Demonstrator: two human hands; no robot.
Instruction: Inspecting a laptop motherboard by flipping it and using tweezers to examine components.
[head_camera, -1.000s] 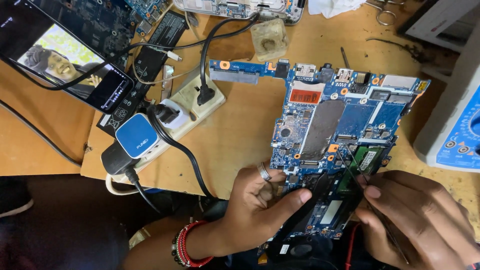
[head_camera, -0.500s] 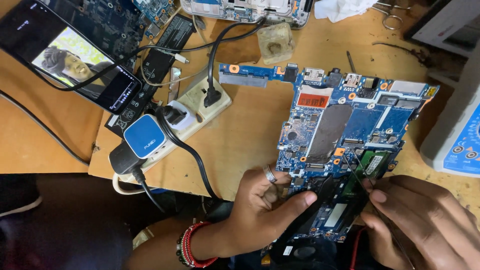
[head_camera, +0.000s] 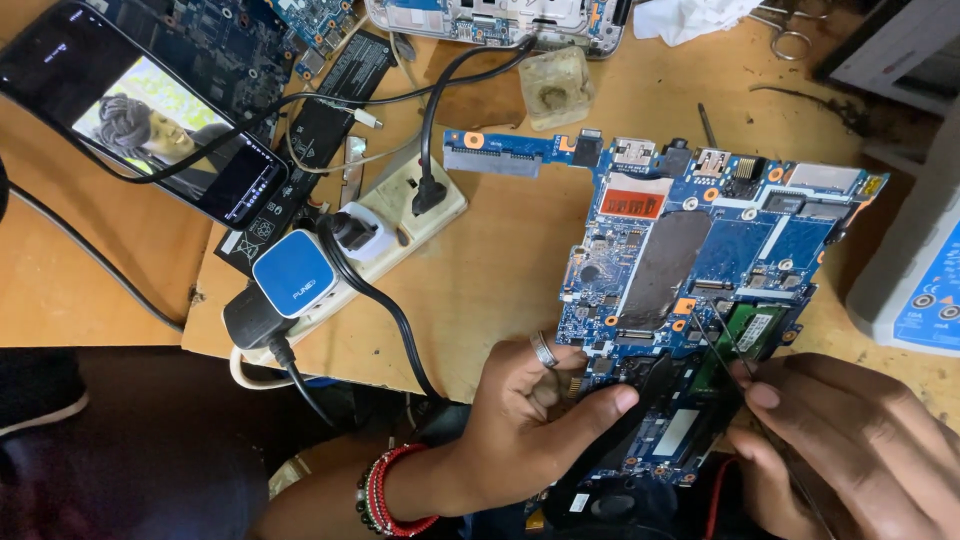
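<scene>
A blue laptop motherboard (head_camera: 740, 240) lies on the wooden table, its near end hanging over the front edge. My left hand (head_camera: 520, 420), with a ring and red bracelets, grips the board's near left edge, the thumb laid across the dark part. My right hand (head_camera: 850, 440) pinches a thin metal tool (head_camera: 715, 335) whose tip rests on the board beside a green memory module (head_camera: 755, 330).
A white power strip (head_camera: 400, 215) with a blue-and-white charger (head_camera: 293, 275) and black cables lies left of the board. A lit phone (head_camera: 150, 110) sits far left. A white and blue device (head_camera: 920, 270) stands at the right. A pale block (head_camera: 555, 90) and scissors (head_camera: 785, 30) lie at the back.
The view has shifted slightly. Both hands stay at the board's near end, with the tool tip still on the board.
</scene>
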